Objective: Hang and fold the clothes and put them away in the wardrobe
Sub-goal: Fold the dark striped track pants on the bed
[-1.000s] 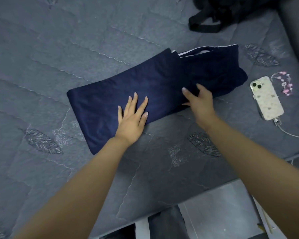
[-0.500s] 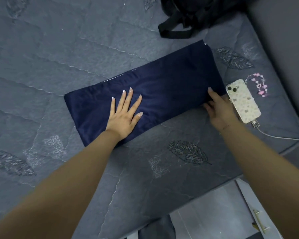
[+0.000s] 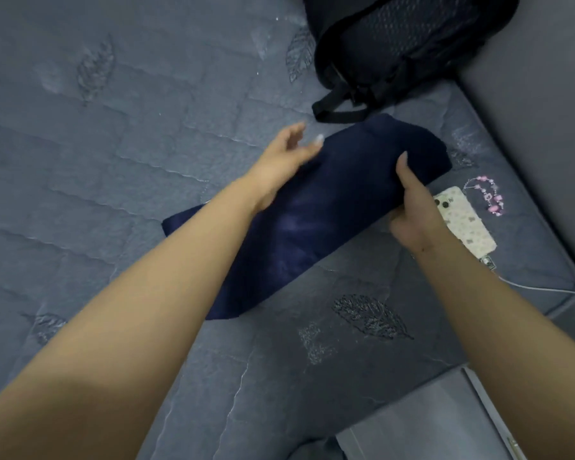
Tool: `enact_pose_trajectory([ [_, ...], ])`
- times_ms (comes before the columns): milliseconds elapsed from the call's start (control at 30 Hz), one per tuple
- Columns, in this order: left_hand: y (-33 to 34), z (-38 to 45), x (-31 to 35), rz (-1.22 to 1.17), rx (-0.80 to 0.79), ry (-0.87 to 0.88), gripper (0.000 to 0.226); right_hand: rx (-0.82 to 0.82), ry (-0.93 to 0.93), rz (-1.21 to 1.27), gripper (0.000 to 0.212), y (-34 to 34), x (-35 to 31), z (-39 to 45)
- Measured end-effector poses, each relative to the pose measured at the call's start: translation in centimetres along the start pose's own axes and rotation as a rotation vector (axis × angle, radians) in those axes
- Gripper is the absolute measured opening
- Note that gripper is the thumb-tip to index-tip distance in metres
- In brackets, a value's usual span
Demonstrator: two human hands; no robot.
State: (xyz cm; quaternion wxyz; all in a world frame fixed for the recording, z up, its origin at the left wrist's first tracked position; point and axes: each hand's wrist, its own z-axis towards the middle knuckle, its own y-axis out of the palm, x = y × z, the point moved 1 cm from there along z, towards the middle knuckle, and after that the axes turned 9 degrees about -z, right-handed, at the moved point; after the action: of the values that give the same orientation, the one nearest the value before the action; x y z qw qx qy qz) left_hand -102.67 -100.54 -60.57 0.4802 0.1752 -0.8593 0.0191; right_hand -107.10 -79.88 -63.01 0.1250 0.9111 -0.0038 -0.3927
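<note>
My right hand (image 3: 415,214) pinches the navy garment (image 3: 316,214) at its end beside the phone (image 3: 465,224), anchoring the fold; my left hand (image 3: 286,157), blurred, seems open, over its far edge.

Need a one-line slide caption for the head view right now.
Right hand grips the folded navy garment on the bed; left hand open above it.

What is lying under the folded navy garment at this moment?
The navy garment rests on the grey quilted mattress. The right hand pinches its near edge; whether anything lies beneath the cloth is hidden.
</note>
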Motion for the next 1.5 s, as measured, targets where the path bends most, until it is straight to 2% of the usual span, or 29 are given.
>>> enact_pose_trajectory([
  [67, 0.7, 0.1, 3.6, -0.139, -0.040, -0.057, 0.055, 0.006, -0.101, -0.048, 0.054, 1.3, -2.7, -2.1],
  [133, 0.4, -0.6, 6.3, -0.117, -0.054, -0.036, 0.059, -0.048, -0.182, -0.104, 0.046, 2.5, -5.6, -4.6],
  [200, -0.5, -2.2, 8.0, -0.088, -0.096, -0.022, 0.066, -0.142, -0.243, -0.180, 0.037, 3.6, -8.5, -7.4],
  [333, -1.7, -6.4, 10.5, -0.075, -0.282, -0.029, 0.090, -0.353, -0.332, -0.267, 0.024, 5.7, -13.6, -14.2],
  [400, -1.6, -8.5, 12.2, -0.096, -0.356, -0.013, 0.080, -0.435, -0.365, -0.308, 0.023, 6.8, -15.7, -17.4],
  [467, -1.2, -10.7, 14.6, -0.135, -0.428, 0.024, 0.067, -0.456, -0.380, -0.340, 0.023, 7.8, -17.2, -20.1],
  [600, -0.5, -15.4, 19.1, -0.230, -0.537, 0.118, 0.057, -0.484, -0.412, -0.413, 0.023, 8.9, -19.3, -24.9],
  [767, -0.2, -20.7, 22.2, -0.148, -0.483, 0.197, 0.042, -0.403, -0.499, -0.463, 0.026, 8.8, -21.2, -29.6],
  [900, 0.2, -24.2, 22.8, -0.173, -0.594, 0.045, 0.046, -0.416, -0.521, -0.508, 0.023, 9.3, -22.7, -32.1],
  [1000, 0.1, -25.4, 23.4, -0.305, -0.568, 0.018, 0.040, -0.426, -0.524, -0.519, 0.028, 10.0, -23.7, -33.1],
  [1133, 0.1, -26.4, 25.7, -0.368, -0.410, 0.184, 0.029, -0.320, -0.579, -0.512, 0.030, 11.2, -25.2, -33.6],
  [1233, -0.2, -27.1, 28.7, -0.368, -0.323, 0.323, 0.033, -0.273, -0.646, -0.489, 0.032, 12.6, -26.8, -33.8],
  [1400, -1.6, -29.6, 31.9, -0.257, -0.334, 0.467, 0.037, -0.220, -0.765, -0.480, 0.049, 14.2, -27.5, -35.5],
  [1500, -3.4, -31.9, 30.6, -0.096, -0.329, 0.512, 0.044, -0.215, -0.823, -0.570, 0.036, 13.8, -24.7, -36.8],
])
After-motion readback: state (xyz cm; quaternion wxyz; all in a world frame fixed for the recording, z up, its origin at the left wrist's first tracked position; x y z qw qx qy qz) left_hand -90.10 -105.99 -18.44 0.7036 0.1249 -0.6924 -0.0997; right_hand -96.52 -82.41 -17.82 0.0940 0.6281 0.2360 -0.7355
